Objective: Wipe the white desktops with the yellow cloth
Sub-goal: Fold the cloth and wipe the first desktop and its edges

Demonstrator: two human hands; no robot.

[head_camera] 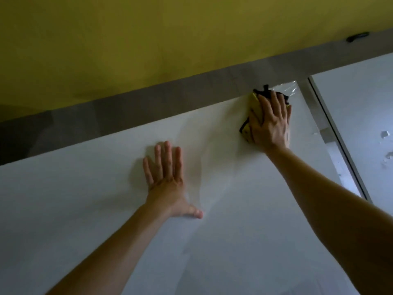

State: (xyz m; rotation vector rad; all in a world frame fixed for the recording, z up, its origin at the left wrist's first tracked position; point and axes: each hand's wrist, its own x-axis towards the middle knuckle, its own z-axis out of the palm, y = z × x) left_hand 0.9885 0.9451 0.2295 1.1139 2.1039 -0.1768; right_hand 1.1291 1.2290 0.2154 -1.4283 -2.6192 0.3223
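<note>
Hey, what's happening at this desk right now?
A person is wiping a white desktop. The right hand presses a yellow cloth with dark edging flat against the far right corner of the desk, near the gray strip under the yellow wall. The left hand lies flat and empty on the desktop, fingers spread, apparently bracing. A second white desktop sits to the right across a narrow gap, with a few small marks on it.
</note>
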